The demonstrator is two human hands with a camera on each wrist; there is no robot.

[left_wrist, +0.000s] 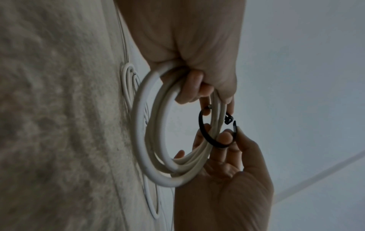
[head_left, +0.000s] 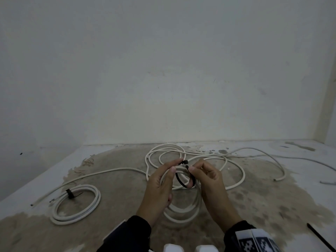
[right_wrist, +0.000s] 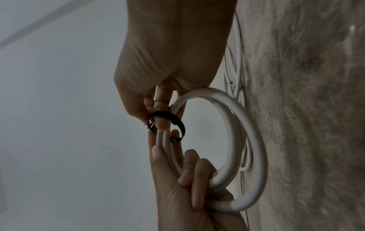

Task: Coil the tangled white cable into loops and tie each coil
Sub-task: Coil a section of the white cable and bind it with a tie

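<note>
black zip tie [head_left: 185, 176], partly hidden by fingers, loops the white coil [head_left: 183, 211] gripped by left hand [head_left: 160, 190]; right hand [head_left: 209, 180] pinches its tail.

black strip [head_left: 321, 239]: cut by bottom-right edge | coil [head_left: 183, 213]: partly behind hands

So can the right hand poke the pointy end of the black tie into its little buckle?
Probably yes. The right hand pinches the tail of the black tie, looped round the held coil. The buckle, held by the left hand, is just across a small open gap.
</note>
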